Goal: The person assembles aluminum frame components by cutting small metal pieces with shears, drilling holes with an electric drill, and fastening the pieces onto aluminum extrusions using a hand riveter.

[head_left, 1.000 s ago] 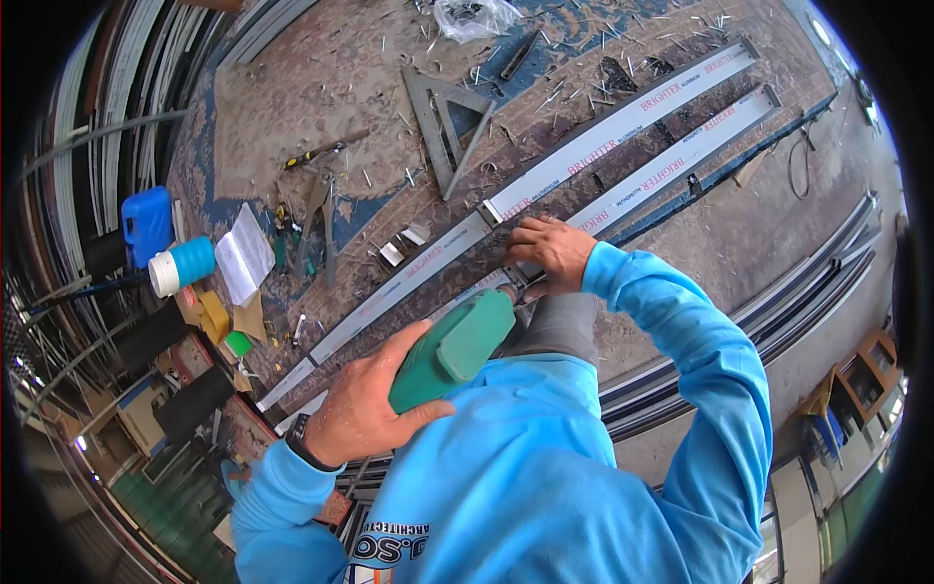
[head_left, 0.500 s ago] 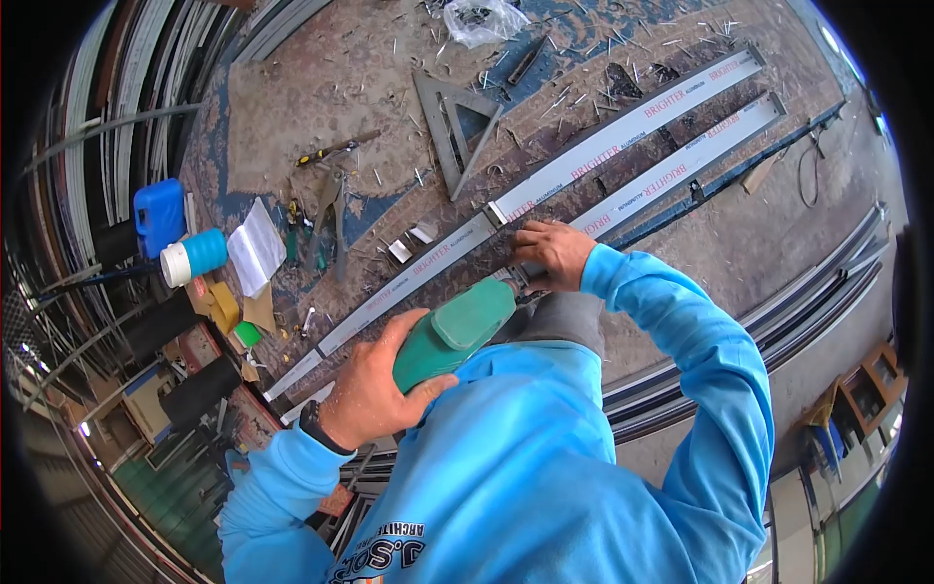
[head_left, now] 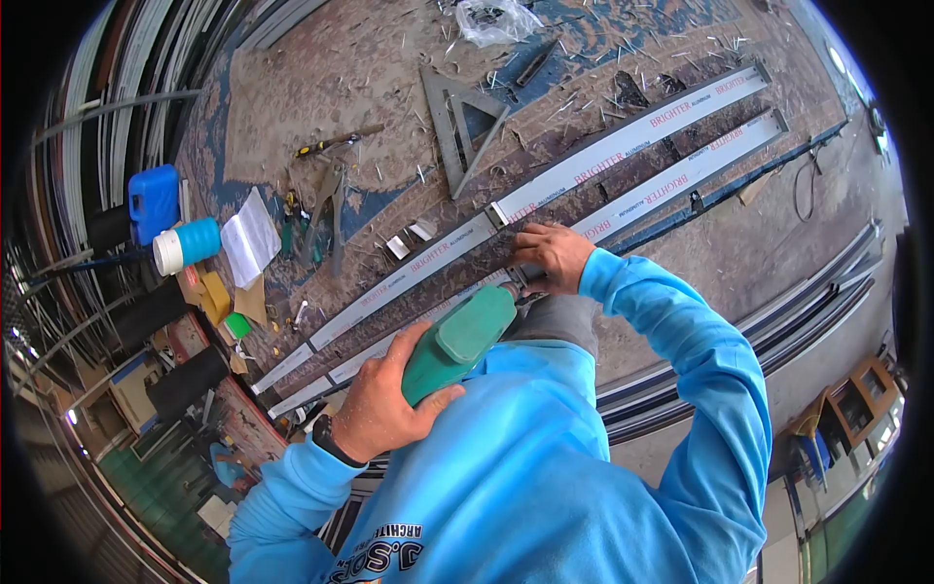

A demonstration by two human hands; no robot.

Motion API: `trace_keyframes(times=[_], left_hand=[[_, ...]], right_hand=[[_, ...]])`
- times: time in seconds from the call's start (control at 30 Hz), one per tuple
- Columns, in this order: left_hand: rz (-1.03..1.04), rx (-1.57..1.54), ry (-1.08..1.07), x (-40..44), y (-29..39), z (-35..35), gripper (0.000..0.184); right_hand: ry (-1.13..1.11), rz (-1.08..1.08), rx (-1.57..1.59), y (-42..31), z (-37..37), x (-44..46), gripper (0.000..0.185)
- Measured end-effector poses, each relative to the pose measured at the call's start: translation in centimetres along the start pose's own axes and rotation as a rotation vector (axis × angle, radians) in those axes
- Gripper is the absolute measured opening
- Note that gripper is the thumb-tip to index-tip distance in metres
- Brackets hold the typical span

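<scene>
My left hand is wrapped round the body of a green power drill, which points up and to the right. The drill's front end meets the nearer of two long aluminium bars, close to my right hand. That hand is closed over this bar with bent fingers; their tips are partly hidden. Running alongside is the farther aluminium bar, also covered in film printed "BRIGHTER". A small metal bracket sits across it, just beyond my right fingers. Two small metal pieces lie beside it.
A metal set square, pliers and a screwdriver lie on the worn worktable among metal offcuts. A blue-and-white jug and a paper sheet are at left. Long profiles lie at right.
The view has shifted slightly. My left hand and the drill's rear have moved a little down, showing more of the nearer bar's left part. My right hand stays in place.
</scene>
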State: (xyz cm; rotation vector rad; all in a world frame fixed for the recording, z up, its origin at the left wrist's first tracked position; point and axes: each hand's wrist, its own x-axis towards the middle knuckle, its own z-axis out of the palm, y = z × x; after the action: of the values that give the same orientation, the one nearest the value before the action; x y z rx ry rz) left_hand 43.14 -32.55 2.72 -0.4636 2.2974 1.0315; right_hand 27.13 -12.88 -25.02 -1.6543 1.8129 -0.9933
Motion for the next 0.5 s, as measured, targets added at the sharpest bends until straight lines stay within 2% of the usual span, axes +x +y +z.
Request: trace_keyframes(times=[0.13,0.27,0.37,0.5], left_hand=[[0.015,-0.024,0.005,0.5,-0.4,0.9,0.077],[0.094,0.181,-0.065,-0.6,0.0,1.3,0.089],[0.223,0.41,-0.265,-0.3,-0.1,0.0,0.088],[0.003,0.174,-0.182,0.4,1.6,-2.7,0.083]], right_hand=[[0.003,0.003,0.002,-0.1,0.1,-0.1,0.052],[0.024,-0.005,0.007,0.0,-0.1,-0.3,0.053],[0.022,0.001,0.001,-0.1,-0.3,-0.3,0.053],[-0.006,0.017,-0.013,-0.5,-0.8,0.0,0.053]])
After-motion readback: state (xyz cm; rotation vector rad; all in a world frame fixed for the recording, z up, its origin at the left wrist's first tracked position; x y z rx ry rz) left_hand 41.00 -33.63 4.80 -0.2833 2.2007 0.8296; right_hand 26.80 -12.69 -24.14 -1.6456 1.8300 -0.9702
